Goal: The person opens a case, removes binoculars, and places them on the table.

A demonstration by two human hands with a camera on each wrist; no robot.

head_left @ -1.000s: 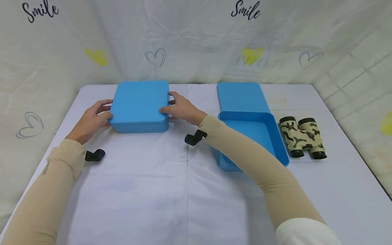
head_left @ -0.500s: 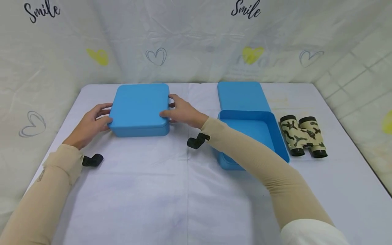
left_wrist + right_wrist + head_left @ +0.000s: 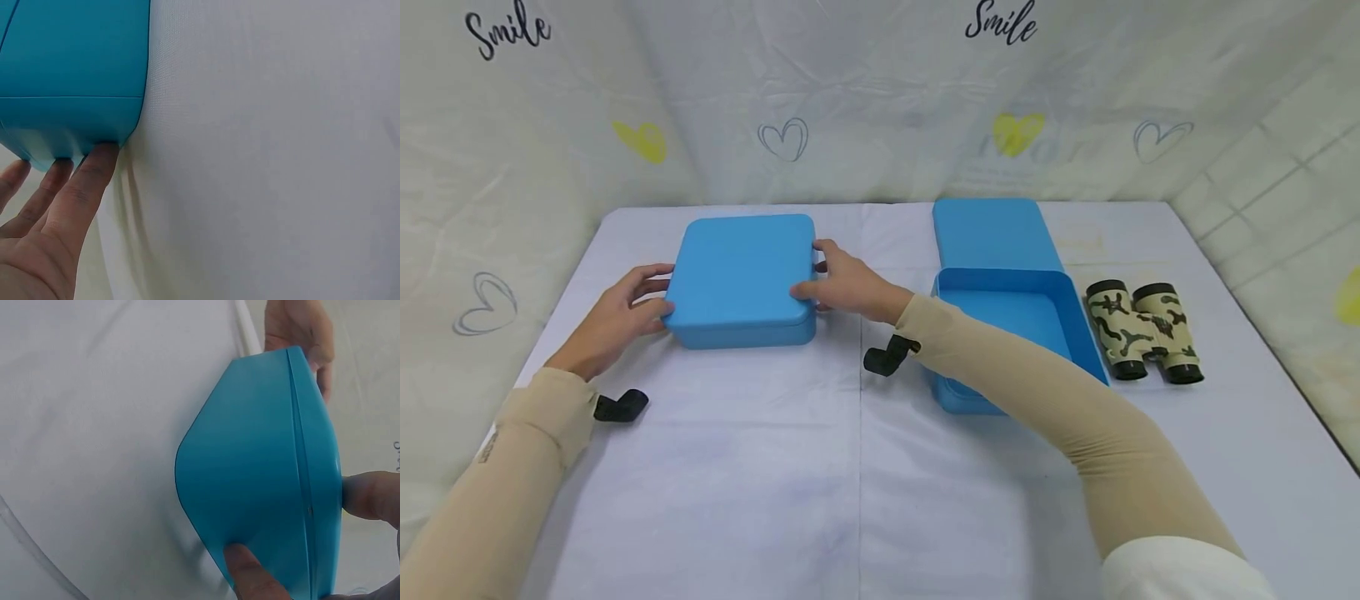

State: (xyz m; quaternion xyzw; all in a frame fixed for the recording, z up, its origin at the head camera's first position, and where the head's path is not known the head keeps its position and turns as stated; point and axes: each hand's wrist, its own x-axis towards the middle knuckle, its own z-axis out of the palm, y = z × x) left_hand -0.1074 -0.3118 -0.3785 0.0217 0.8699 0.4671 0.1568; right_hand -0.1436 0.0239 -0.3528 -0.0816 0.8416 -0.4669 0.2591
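A lidded blue box [image 3: 741, 275], lid on, stands at the left of the white table. At its left side is my left hand [image 3: 617, 321]; the fingers reach out almost straight and their tips press the side wall, as the left wrist view also shows. My right hand [image 3: 857, 283] grips the box's right side. Its thumb [image 3: 372, 495] rests on the lid and a finger [image 3: 250, 575] lies against the side wall. Right of this stands a second blue box [image 3: 1000, 300], uncovered, partly hidden by my right forearm. A blue lid [image 3: 996, 233] lies behind it.
Camouflage-patterned binoculars [image 3: 1145, 332] lie at the right of the table [image 3: 737, 483]. A pale curtain [image 3: 887, 83] with hearts and lettering hangs behind the table's far edge. A black strap end juts from each sleeve at the wrist.
The lidded box has slid a little toward me, away from the far edge, with both hands moving along on its sides. The uncovered box and binoculars stay in place.
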